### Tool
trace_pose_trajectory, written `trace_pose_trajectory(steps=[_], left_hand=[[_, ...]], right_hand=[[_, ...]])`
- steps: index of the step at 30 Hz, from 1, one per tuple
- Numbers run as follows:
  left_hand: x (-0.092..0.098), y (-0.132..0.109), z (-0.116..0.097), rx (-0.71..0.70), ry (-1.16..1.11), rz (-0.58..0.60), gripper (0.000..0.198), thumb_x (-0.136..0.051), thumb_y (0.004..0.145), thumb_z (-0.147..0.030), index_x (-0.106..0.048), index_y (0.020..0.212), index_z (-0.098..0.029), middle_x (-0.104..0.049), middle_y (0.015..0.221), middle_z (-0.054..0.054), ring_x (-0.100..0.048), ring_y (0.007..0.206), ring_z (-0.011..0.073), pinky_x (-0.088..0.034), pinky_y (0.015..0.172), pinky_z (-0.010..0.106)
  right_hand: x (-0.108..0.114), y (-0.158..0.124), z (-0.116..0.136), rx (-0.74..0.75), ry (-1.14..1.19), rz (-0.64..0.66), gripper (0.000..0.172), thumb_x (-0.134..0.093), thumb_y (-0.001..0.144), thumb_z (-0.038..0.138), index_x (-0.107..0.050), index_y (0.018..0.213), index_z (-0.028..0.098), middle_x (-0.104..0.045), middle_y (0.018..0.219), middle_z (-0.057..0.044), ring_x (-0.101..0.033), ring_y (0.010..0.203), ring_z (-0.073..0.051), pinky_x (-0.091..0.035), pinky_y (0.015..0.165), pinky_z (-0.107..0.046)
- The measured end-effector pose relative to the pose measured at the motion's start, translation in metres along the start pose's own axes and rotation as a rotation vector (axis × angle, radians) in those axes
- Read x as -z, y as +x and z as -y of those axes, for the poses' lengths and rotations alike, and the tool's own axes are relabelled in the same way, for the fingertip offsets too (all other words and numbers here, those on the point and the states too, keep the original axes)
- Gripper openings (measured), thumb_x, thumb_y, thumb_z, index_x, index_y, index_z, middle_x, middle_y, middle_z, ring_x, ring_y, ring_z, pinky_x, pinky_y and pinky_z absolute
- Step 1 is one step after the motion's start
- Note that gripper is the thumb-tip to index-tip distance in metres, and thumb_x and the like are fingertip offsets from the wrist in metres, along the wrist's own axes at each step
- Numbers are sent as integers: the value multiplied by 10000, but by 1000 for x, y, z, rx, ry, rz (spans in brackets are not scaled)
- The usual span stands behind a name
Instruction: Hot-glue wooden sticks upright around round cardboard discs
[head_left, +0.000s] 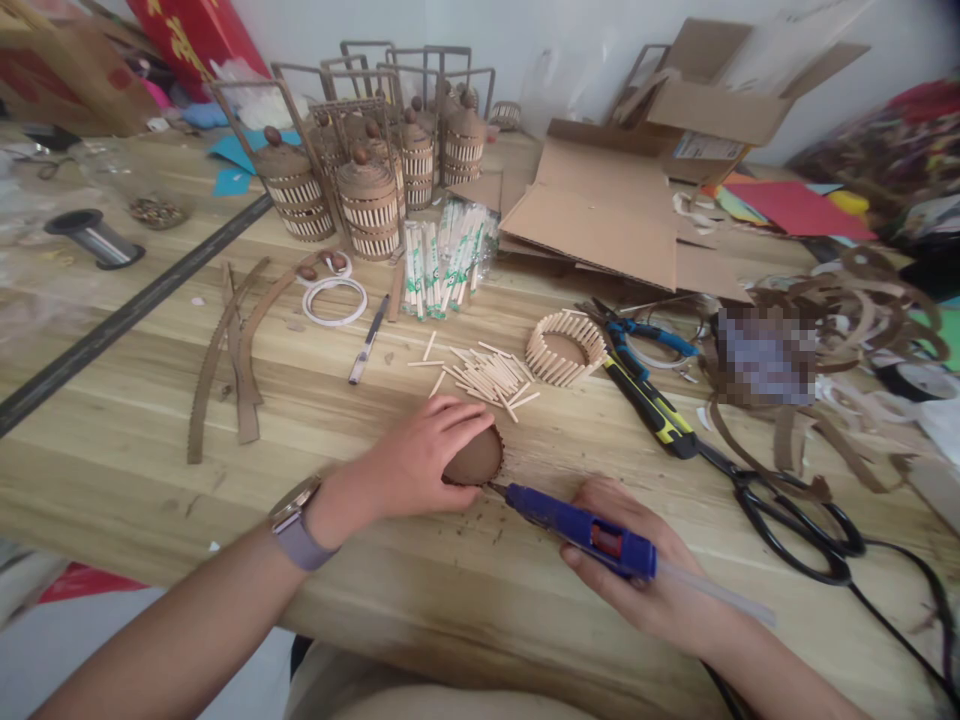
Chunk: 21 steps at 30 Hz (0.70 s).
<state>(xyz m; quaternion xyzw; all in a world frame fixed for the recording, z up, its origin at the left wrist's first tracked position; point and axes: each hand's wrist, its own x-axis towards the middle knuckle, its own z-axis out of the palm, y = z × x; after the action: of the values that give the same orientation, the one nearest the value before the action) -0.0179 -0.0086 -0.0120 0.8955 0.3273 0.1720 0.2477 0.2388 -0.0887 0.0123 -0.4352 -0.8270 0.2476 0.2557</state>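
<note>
My left hand (pixel 420 455), with a watch on its wrist, is curled round a small round cardboard base (pixel 478 458) with a ridged rim, lying on the table. A blue glue gun (pixel 577 528) is gripped in my right hand (pixel 645 560), its nozzle at the base's near right edge. A clear glue stick (pixel 720 592) sticks out of the gun's back. Just beyond the base lies a pile of short wooden sticks (pixel 491 375). To the right of that pile stands a cardboard ring lined with upright sticks (pixel 566 350).
Several finished stick-and-cardboard lanterns (pixel 367 205) with frames stand at the back. Packaged sticks (pixel 446 260), a pen (pixel 369 340) and cardboard strips (pixel 240 370) lie nearer. Pliers (pixel 637 335), a utility knife (pixel 651 405), scissors (pixel 795 520) and flattened cardboard (pixel 600 205) are on the right.
</note>
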Motion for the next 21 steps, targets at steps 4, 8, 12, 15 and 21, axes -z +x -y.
trace_pose_trajectory(steps=[4,8,12,15,21], left_hand=[[0,1,-1,15,3,13,730,-741,747,-341,-466,1398,-157,-515,1433,156,-429,1327,332,-385,1105,527],[0,1,-1,15,14,10,733,-742,743,-330,-471,1391,-121,-521,1425,169,-433,1321,336,-382,1111,524],[0,1,-2,11,11,3,735,-744,741,-327,-464,1398,-153,-522,1425,159,-437,1322,332,-377,1111,530],[1,1,-2,15,5,7,735,-743,743,-328,-458,1402,-174,-518,1432,154,-433,1324,333,-388,1097,538],[0,0,-1,13,-7,-1,742,-746,736,-324,-459,1402,-168,-516,1433,160,-432,1325,337,-384,1098,537]], right_hand=[[0,0,-1,1,-4,0,179,-552,895,231,-457,743,230,-515,658,12,-518,623,-163,-440,608,-294],[0,-1,-1,2,-10,-4,186,-551,897,236,-462,734,227,-513,653,14,-513,622,-161,-438,604,-289],[-1,-1,-2,0,-11,-12,190,-551,899,237,-463,731,226,-509,651,13,-517,623,-161,-443,604,-286],[-1,-1,-3,9,-15,-26,186,-562,892,239,-461,736,228,-514,651,13,-521,617,-164,-449,606,-289],[-1,-2,-2,1,-31,-25,187,-556,894,244,-462,733,232,-523,652,7,-533,614,-171,-459,610,-301]])
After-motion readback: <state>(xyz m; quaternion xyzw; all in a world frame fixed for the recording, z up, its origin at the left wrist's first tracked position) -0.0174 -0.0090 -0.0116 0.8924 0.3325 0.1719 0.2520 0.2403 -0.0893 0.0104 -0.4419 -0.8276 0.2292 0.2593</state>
